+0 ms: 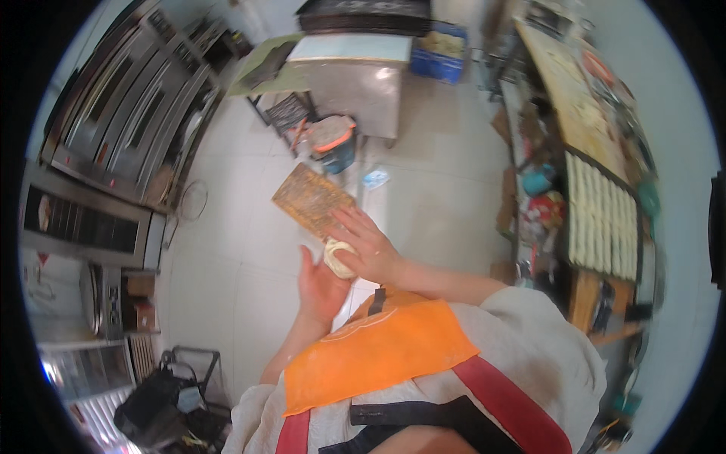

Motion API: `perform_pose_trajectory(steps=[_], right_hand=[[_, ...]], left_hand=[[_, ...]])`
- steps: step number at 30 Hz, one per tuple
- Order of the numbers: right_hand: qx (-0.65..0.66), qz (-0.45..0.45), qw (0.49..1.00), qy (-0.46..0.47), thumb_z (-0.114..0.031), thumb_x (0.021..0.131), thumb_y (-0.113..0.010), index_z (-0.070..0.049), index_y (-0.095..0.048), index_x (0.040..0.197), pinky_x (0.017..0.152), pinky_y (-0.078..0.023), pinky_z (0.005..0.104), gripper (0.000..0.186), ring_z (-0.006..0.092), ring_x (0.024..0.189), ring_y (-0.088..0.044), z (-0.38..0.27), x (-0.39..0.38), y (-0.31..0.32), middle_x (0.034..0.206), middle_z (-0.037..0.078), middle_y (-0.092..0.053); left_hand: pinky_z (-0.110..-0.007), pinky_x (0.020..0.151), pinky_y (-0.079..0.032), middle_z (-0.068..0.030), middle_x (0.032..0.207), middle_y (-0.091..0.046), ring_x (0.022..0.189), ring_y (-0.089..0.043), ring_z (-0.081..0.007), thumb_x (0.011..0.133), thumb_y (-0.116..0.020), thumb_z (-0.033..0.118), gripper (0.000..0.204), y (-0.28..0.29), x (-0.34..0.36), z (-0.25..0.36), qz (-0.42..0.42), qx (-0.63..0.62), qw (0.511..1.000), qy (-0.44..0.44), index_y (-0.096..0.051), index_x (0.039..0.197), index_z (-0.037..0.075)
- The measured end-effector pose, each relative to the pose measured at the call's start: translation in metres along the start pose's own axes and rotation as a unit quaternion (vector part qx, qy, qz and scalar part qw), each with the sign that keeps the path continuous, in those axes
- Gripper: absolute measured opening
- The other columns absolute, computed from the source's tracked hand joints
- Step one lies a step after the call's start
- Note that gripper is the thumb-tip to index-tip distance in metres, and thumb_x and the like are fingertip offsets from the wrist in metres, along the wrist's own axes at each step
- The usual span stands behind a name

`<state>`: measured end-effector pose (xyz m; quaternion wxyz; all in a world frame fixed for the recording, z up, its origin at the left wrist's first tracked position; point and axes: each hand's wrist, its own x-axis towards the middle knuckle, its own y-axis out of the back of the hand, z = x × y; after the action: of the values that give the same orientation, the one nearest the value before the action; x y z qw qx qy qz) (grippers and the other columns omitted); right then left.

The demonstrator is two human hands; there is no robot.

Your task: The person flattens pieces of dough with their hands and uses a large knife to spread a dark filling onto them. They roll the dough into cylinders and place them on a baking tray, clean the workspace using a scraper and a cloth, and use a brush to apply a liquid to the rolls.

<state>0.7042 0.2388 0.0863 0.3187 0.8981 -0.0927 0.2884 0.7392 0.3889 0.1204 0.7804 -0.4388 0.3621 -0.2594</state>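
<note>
A pale, folded piece of dough point(339, 259) is between my hands, in front of my body. My right hand point(369, 246) lies over its right side, thumb against the dough and fingers stretched toward a speckled brown-yellow rectangular board point(312, 200). Whether those fingers touch the board's near edge or only pass above it, I cannot tell. My left hand point(324, 289) is palm up with the thumb spread wide, at the dough's lower left side. Its other fingertips are partly hidden by the dough and my right hand.
Ovens point(125, 125) line the left wall. On the right, a long worktable point(563, 76) bears a tray of pale dough strips point(603, 216). Ahead stand a steel-sided table point(355, 91) and a blue bucket with an orange rim point(333, 144). A black bag point(155, 412) is at lower left.
</note>
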Motion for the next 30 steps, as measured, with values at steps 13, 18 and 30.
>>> perform_pose_trajectory(steps=[13, 18, 30], right_hand=[[0.347, -0.226, 0.889, 0.196, -0.030, 0.090, -0.069, -0.002, -0.039, 0.150, 0.113, -0.025, 0.0641, 0.073, 0.0468, 0.138, -0.037, -0.042, 0.263, -0.266, 0.152, 0.022, -0.041], [0.172, -0.352, 0.888, 0.241, -0.031, 0.091, -0.070, -0.011, -0.045, 0.149, 0.117, -0.017, 0.0652, 0.066, 0.0436, 0.150, -0.020, -0.026, 0.376, -0.383, 0.160, 0.014, -0.033], [0.387, -0.138, 0.891, -0.193, -0.013, 0.094, -0.067, -0.001, -0.042, 0.149, 0.106, -0.045, 0.0368, 0.061, 0.0236, 0.132, -0.050, 0.086, 0.589, -0.499, 0.142, 0.013, -0.053]], left_hand=[[-0.052, 0.116, -0.033, -0.0078, 0.162, -0.031, 0.147, -0.032, -0.0312, 0.103, -0.032, 0.062, 0.071, 0.104, -0.012, 0.309, 0.233, -0.039, 0.885, -0.400, -0.024, 0.159, 0.020], [-0.050, 0.112, -0.038, -0.0066, 0.155, -0.040, 0.139, -0.043, -0.0281, 0.106, -0.035, 0.053, 0.061, 0.148, -0.032, 0.395, 0.173, 0.027, 0.912, -0.370, -0.031, 0.155, 0.017], [-0.045, 0.112, -0.039, -0.0090, 0.151, -0.046, 0.137, -0.046, -0.0269, 0.108, -0.039, 0.045, 0.060, 0.209, 0.141, 0.669, 0.116, 0.127, 0.935, -0.309, -0.033, 0.154, 0.008]])
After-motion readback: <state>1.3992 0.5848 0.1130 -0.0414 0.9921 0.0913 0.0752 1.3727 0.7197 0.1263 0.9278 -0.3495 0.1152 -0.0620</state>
